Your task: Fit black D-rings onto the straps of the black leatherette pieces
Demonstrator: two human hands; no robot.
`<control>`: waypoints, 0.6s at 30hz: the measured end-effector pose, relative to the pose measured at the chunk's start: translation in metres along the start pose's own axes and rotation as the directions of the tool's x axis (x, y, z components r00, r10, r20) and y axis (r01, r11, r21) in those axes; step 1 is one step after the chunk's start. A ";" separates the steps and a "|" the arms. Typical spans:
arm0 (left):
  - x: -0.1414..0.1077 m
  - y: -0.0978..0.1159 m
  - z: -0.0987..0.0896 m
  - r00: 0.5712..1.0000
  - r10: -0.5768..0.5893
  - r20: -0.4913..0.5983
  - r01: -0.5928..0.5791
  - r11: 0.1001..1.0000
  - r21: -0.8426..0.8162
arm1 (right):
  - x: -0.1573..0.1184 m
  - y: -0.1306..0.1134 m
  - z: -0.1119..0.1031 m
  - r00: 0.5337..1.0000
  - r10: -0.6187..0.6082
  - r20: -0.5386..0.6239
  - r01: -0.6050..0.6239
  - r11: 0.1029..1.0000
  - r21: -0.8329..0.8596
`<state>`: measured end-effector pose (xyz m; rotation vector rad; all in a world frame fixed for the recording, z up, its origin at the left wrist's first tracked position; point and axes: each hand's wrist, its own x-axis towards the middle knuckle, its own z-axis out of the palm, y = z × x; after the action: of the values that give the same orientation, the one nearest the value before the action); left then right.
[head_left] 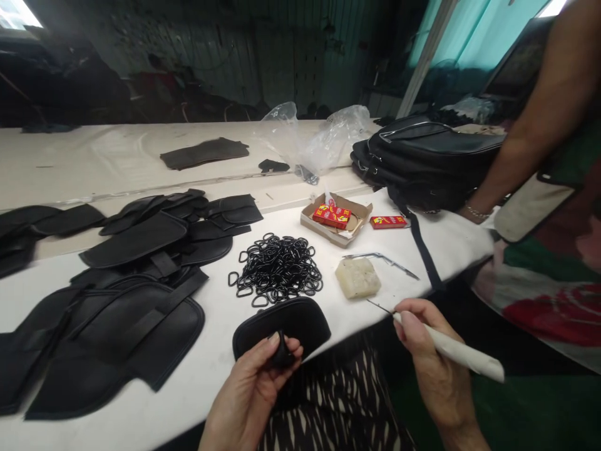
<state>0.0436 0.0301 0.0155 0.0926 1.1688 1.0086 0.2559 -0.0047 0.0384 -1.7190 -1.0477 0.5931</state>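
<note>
Between its thumb and fingers my left hand (pixel 256 382) pinches the folded strap of a black leather piece (pixel 300 319), whose rounded body lies at the table's front edge. My right hand (pixel 434 360) grips a thick white handle (pixel 462 354) with a thin metal tip pointing left, just below a yellowish block (pixel 357 277). Beyond the leather piece is a pile of black D-shaped rings (pixel 279 269). Tweezers (pixel 387 262) lie behind the block.
Black leather pieces (pixel 136 241) cover the left side. A cardboard tray (pixel 336 235) holds red packets, with another red packet (pixel 388 222) beside it. Plastic bags (pixel 323 138) and a black bag (pixel 427 153) lie behind. A person's arm (pixel 539 119) reaches in at right.
</note>
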 end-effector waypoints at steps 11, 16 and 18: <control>0.007 -0.002 0.002 0.999 -0.002 -0.042 0.000 0.999 -0.050 | 0.031 0.008 0.018 0.986 -0.158 -0.062 0.152 0.984 -0.091; 0.007 -0.001 0.000 0.999 -0.013 -0.042 0.011 0.998 -0.056 | 0.036 0.010 0.024 0.988 -0.146 -0.051 0.140 0.984 -0.113; 0.006 0.000 0.001 0.999 -0.020 -0.042 0.018 0.999 -0.044 | 0.038 0.011 0.026 0.989 -0.142 -0.046 0.136 0.984 -0.117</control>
<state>0.0443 0.0342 0.0116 0.0258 1.1838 1.0227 0.2586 0.0391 0.0218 -1.7329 -1.1713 0.4024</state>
